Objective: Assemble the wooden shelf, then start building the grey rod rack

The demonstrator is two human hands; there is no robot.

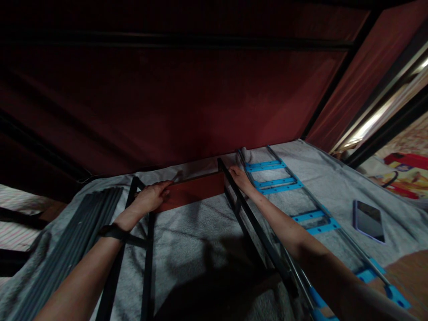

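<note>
A reddish-brown board spans the far end of a black metal frame, set crosswise between its 2 long sides, above a grey cloth. The left hand is clamped on the board's left end, fingers over the top edge and thumb at the near face; a black wristband circles that wrist. The right hand is at the board's other end, against the outer side of the right rail, fingers bent; the rail hides part of them, so I cannot tell how tightly they close. Left of the frame lies a bundle of dark grey tubes. To its right, blue slotted brackets join slim metal rods, and beyond these a smartphone rests on the cloth. A dark red panel rises behind
</note>
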